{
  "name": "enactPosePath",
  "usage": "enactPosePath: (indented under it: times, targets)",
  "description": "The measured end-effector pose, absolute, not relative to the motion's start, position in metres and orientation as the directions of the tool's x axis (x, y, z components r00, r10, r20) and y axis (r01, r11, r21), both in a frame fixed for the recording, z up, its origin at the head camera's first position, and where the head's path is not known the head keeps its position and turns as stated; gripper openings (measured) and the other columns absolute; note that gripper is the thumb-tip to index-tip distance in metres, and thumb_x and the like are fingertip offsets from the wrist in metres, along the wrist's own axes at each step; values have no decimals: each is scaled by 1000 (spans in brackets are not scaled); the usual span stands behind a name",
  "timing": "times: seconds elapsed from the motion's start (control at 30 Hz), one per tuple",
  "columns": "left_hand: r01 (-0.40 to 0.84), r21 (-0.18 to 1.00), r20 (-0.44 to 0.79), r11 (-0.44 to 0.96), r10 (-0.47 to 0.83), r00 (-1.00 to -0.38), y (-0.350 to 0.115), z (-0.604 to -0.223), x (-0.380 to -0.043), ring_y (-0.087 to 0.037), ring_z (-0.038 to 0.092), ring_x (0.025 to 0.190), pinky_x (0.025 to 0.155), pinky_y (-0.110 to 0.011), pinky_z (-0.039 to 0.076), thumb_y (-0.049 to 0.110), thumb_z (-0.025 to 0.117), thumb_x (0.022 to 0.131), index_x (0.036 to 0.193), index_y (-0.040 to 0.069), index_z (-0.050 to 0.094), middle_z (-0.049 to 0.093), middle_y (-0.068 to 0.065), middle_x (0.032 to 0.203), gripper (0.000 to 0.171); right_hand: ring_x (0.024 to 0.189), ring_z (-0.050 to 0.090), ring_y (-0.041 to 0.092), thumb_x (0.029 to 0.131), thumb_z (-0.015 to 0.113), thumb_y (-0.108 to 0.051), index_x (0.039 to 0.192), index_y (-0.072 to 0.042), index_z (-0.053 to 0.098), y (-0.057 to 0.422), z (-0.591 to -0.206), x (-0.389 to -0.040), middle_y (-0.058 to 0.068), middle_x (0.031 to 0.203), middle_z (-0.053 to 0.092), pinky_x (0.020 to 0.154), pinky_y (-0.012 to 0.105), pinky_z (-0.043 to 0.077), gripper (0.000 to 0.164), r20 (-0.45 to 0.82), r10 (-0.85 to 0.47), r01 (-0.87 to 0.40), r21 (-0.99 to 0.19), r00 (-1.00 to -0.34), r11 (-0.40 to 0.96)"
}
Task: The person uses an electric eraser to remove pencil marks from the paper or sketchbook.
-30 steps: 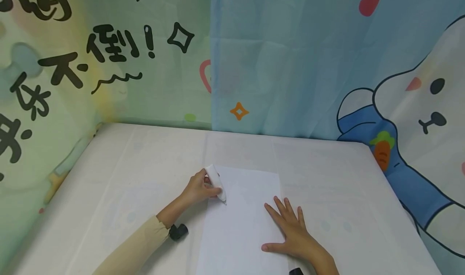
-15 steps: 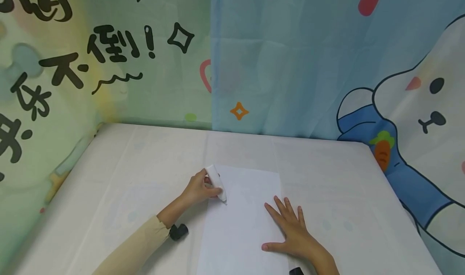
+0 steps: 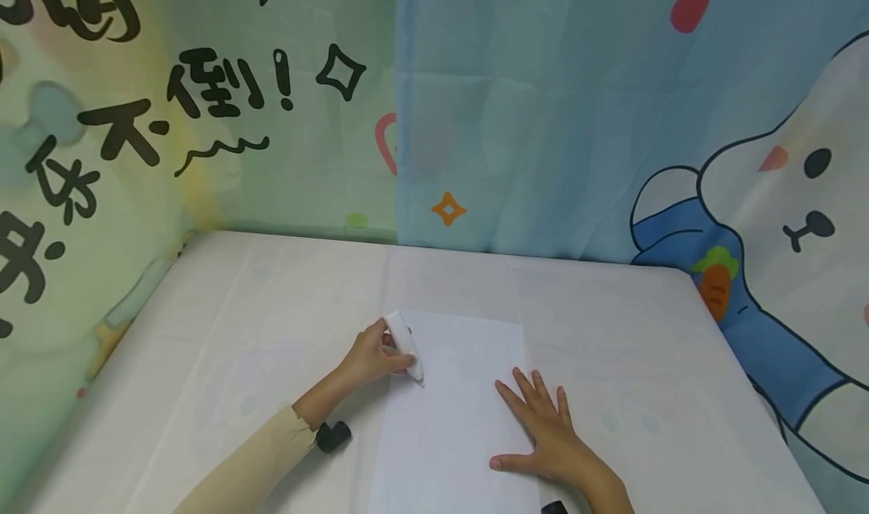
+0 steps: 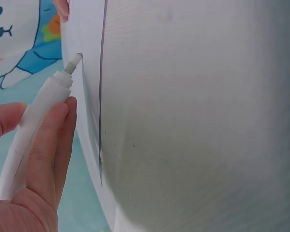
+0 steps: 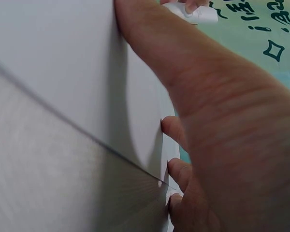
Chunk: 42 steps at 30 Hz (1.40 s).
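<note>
My left hand (image 3: 376, 355) grips a white electric eraser (image 3: 403, 342), pen-shaped, thumb on one side and fingers on the other. The eraser slants, its tip down at the left part of a blank white sheet of paper (image 3: 455, 401). In the left wrist view the stepped collar and the stubby pale tip (image 4: 73, 64) show close up, the tip right at the paper. My right hand (image 3: 546, 435) lies spread over the sheet's right edge, thumb and fingers apart. The right wrist view shows its thumb (image 5: 150, 34) against the paper; the palm's underside is hidden.
A white cloth (image 3: 285, 295) covers the table under the sheet. Printed curtains (image 3: 543, 121) hang behind the table and at its left side. Small black wrist devices (image 3: 334, 435) sit beside both wrists.
The eraser's tip sits a hair nearer the person than before. The left hand keeps its grip, and the right hand and the paper stay in place.
</note>
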<state>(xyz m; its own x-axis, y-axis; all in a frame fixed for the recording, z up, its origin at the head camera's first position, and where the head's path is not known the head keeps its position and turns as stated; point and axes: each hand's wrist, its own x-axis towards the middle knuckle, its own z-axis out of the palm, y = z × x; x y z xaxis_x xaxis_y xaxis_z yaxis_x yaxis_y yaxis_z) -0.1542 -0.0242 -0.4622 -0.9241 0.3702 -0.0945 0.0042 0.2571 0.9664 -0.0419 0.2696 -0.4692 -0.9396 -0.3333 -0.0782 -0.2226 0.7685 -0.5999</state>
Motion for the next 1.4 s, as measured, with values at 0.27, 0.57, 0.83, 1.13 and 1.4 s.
enactPosePath:
  times: [0.27,0.57,0.83,1.13,1.4]
  targets:
    - [-2,960,-112,282,377,-920,-25,-460,-152,-22,69,71,64,-29,61,-2,74,80,115,-7,50,63,-17,90,43,146,-6,45,66,83,-51,150,-11,35,269,-470,-42,24,160,12,111,66,-20,105,-93,-327,-209,-599,-940,773]
    - [15,959,-100,282,388,-916,-26,-460,-152,-23,69,70,64,-29,61,-1,74,80,116,-8,50,64,-18,92,45,146,-6,45,66,83,-51,150,-11,35,269,-470,-42,24,160,12,111,66,-21,105,-96,-329,-210,-596,-940,775]
    - [18,965,-85,261,379,-921,-26,-463,-156,-29,71,75,66,-31,62,-2,73,81,118,-9,48,63,-20,93,46,146,-6,45,67,83,-51,150,-11,35,268,-469,-42,24,160,12,111,66,-20,104,-91,-326,-210,-596,-941,775]
    - [21,955,-99,297,384,-918,-25,-460,-154,-24,70,71,63,-27,59,-1,74,80,117,-8,49,63,-17,91,46,146,-6,45,66,83,-51,150,-10,35,268,-470,-43,24,159,12,111,67,-20,104,-89,-328,-214,-592,-941,777]
    - [6,955,-115,296,391,-913,-26,-460,-151,-21,69,70,63,-29,61,-2,75,79,117,-8,49,62,-16,90,46,147,-6,44,66,82,-53,150,-12,35,269,-471,-42,24,160,12,111,66,-21,105,-89,-320,-209,-590,-943,780]
